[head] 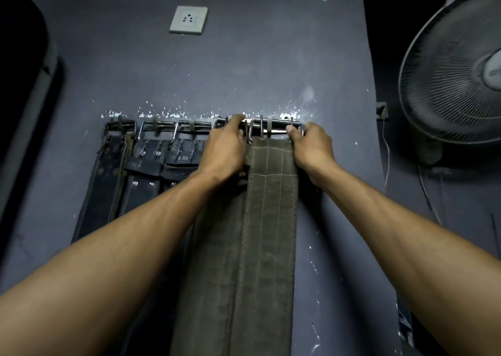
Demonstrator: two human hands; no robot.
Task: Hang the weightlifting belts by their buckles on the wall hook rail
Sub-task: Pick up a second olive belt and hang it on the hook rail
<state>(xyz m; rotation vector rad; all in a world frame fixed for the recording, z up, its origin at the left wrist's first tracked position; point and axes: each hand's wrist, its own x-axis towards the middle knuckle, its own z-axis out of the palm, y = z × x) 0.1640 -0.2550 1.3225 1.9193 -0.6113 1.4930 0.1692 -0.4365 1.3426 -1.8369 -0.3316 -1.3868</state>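
Two bare forearms come in from the lower corners of the frame and meet at the middle. Between them hangs a wide olive-green suede belt with pale stitching (260,233), running from the bottom edge up to the centre. Its silver metal buckle (273,129) sits at the dark hook rail with pale pegs (189,124), which runs across the middle of the frame on the grey wall (271,57).

The left hand (223,147) has its fingers curled over the left end of this buckle and the rail, so its grip is closed on the metal. The right hand (311,144) holds the right end of the buckle, with the thumb pressed on the front of the frame and the other fingers bent behind it.

To the left on the rail, three dark leather belts (141,166) hang side by side by their buckles. A white wall socket (189,19) is at the upper left of centre. A round black fan with a wire cage (455,73) fills the upper right.
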